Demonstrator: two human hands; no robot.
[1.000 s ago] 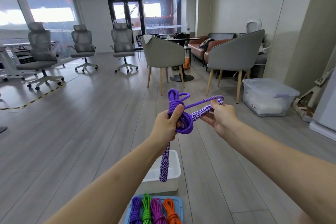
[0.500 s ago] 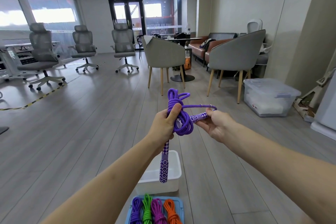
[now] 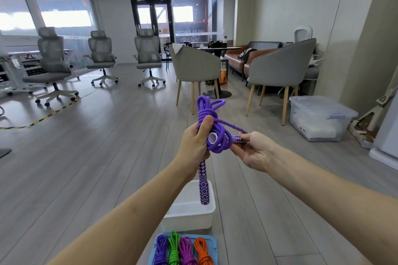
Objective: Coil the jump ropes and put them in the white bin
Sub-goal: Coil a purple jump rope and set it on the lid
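Hands raised — left hand (image 3: pixel 195 144) gripping purple rope (image 3: pixel 215 133), right hand (image 3: pixel 253 149) pinching handle (image 3: pixel 235 139)

Bright, sharp, blown-out windows (image 3: pixel 64 19), edges bowed.

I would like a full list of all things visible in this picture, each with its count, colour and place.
jump rope in the hands: 1, purple, coiled, held up over the floor; one patterned handle hangs down, the other points toward the right hand
white bin: 1, white, on the floor below the hands
blue tray: 1, light blue, bottom edge, nearer than the bin
coiled ropes in the tray: 4, purple, green, magenta, orange, side by side
office chairs: 3, grey, left background
armchairs: 2, grey, wooden legs, centre right
round table: 1, behind the armchairs
sofa: 1, brown, by the wall
storage box: 1, clear, lidded, right
left hand: grips the coil
right hand: pinches the handle end
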